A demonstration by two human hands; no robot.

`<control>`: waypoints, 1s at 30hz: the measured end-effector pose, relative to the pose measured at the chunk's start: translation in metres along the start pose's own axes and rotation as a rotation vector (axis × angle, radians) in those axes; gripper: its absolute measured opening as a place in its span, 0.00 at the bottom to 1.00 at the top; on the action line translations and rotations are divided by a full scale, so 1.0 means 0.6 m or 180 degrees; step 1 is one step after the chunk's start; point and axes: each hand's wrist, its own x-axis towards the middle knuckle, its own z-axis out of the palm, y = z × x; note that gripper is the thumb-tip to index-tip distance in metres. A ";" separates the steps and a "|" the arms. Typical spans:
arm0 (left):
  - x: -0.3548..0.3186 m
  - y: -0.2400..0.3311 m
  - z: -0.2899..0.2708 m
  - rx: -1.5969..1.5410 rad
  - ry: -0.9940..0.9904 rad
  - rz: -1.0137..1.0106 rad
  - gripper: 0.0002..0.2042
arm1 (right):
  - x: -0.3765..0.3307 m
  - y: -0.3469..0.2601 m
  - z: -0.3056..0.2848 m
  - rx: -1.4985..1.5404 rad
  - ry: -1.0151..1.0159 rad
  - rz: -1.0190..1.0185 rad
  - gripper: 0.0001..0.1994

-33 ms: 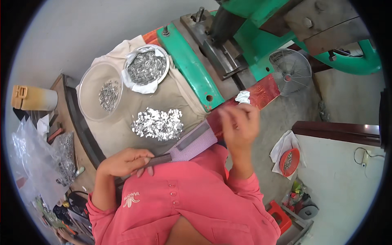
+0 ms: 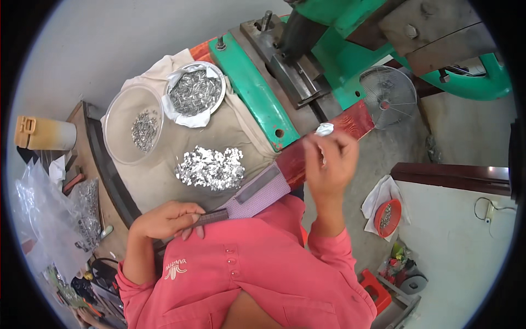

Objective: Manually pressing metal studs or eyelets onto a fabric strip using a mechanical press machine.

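Observation:
My left hand (image 2: 167, 220) is closed against the front of my pink shirt, thumb and fingers pinching the end of a dark flat strip (image 2: 212, 217). The strip's other end meets a purple woven band (image 2: 252, 204), on which a dark grey patch (image 2: 259, 185) lies. My right hand (image 2: 331, 164) is raised over the red board (image 2: 290, 162), fingers bent and smeared by motion; whether they hold anything cannot be made out. A crumpled white tissue (image 2: 324, 129) shows just beyond its fingertips. A pile of small shiny metal pieces (image 2: 211, 168) lies on the beige cloth (image 2: 159, 183) ahead.
A clear plastic bowl (image 2: 117, 143) and a round tray (image 2: 222, 98) hold small metal parts. The green press (image 2: 257, 96) stands ahead, with a wire fan (image 2: 384, 105) to its right. Plastic bags (image 2: 46, 214) lie left; a red basket (image 2: 397, 207) sits lower right.
My right hand has shifted slightly right, and its fingers now cover more of the white tissue. My left hand and the strip stay in place.

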 end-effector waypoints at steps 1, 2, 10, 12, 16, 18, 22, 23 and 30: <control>0.000 -0.001 0.000 -0.0031 -0.0054 -0.0017 0.13 | 0.027 0.015 -0.003 -0.0398 -0.0046 -0.0301 0.14; 0.001 -0.002 0.000 0.0004 -0.0042 -0.0102 0.13 | 0.051 0.024 -0.004 -0.0433 -0.0414 -0.0426 0.18; 0.010 -0.008 0.002 0.0120 -0.0148 -0.0187 0.14 | 0.175 0.038 0.006 -0.0441 -0.2653 -0.0308 0.38; 0.011 -0.010 0.003 0.0100 -0.0159 -0.0172 0.14 | 0.188 0.037 0.016 -0.0533 -0.2895 -0.0295 0.39; 0.015 -0.012 0.003 0.0152 -0.0141 -0.0152 0.13 | 0.206 0.041 0.025 -0.0518 -0.3027 -0.0435 0.39; 0.015 -0.012 0.001 0.0156 -0.0156 -0.0145 0.14 | 0.205 0.041 0.019 -0.0411 -0.3019 -0.0428 0.38; 0.011 -0.015 0.000 -0.0098 0.0021 -0.0130 0.14 | 0.175 0.039 0.001 -0.0556 -0.2706 -0.0393 0.34; 0.009 -0.018 0.001 -0.0277 0.0117 -0.0166 0.15 | 0.163 0.041 0.000 -0.0437 -0.2539 -0.0380 0.29; 0.014 -0.025 0.013 -0.0518 0.0492 -0.0073 0.15 | 0.113 0.091 0.022 -0.0033 -0.1195 -0.1044 0.13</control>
